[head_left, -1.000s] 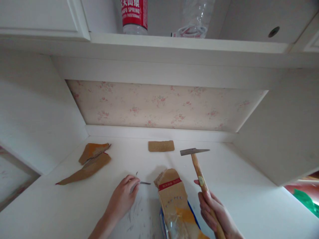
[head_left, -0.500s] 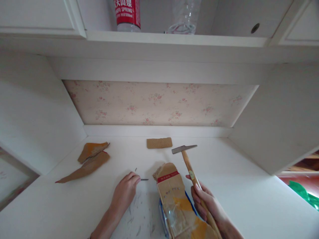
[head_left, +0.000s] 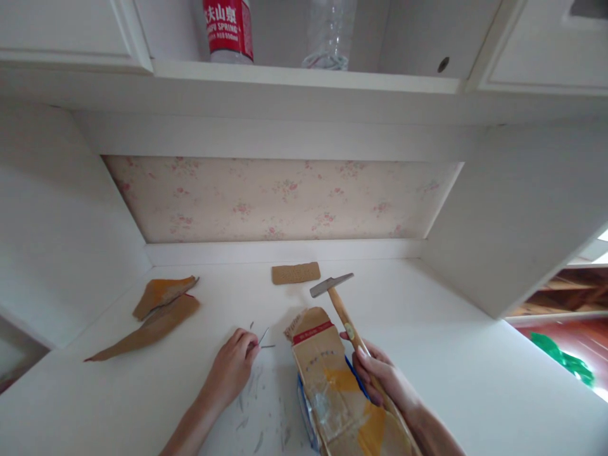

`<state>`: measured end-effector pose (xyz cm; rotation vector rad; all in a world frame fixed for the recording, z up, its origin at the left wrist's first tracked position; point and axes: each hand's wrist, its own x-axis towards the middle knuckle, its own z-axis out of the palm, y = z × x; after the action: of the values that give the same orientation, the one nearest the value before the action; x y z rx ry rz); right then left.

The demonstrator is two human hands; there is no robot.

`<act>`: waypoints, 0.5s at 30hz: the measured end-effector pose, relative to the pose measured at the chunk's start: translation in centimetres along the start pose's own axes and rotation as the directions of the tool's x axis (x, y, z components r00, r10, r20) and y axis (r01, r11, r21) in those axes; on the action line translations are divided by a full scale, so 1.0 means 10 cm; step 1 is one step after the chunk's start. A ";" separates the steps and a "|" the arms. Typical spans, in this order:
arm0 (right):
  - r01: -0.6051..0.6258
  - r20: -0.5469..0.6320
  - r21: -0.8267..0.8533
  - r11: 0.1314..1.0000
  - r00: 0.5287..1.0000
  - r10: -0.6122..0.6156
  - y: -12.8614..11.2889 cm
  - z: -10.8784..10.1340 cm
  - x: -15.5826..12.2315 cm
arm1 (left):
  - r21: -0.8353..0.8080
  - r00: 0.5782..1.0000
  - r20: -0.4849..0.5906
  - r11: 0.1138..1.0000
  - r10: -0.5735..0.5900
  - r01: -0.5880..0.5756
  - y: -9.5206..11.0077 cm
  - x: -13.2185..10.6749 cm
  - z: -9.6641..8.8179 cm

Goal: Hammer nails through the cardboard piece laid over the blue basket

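The fingertips of the left hand (head_left: 232,367) are pinched together on a thin metal nail (head_left: 264,335), which points up and away from them. A second, darker nail (head_left: 268,346) lies just beside the fingertips; whether they touch it I cannot tell. A small dark sliver (head_left: 251,325) sits just beyond the knuckles.

The fingers of the right hand (head_left: 382,378) are wrapped around the wooden handle of a claw-less hammer (head_left: 339,307), the thumb laid along the wood. Its steel head is tilted, blunt end to the left and tapered end to the right, beyond the far end of a torn cardboard flap (head_left: 316,370).

That flap lies between the two hands, with a red printed band near its far end, a curved row of small grey nail heads below the band, and patches of orange and clear tape nearer the person. Blue edges show beneath it on both sides. Grey slivers or marks, too blurred to tell apart, dot the white tabletop (head_left: 456,354) left of the flap.

Farther out, a cardboard strip (head_left: 296,273) lies near the back edge, and torn cardboard scraps (head_left: 161,320) lie to the left. Above the floral wallpaper (head_left: 285,199), two plastic bottles (head_left: 228,28) stand on a shelf.
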<state>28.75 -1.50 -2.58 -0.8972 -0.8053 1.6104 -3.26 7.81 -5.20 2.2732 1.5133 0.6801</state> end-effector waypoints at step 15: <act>0.036 -0.063 -0.001 0.999 0.997 -0.036 0.04 0.12 0.05 | 0.120 0.992 -0.094 0.988 -0.086 0.097 0.20 0.01 0.05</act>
<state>27.48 -1.16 -2.39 -0.9238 -0.7740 1.5432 -1.38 7.13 -4.54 2.2727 1.7355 0.6860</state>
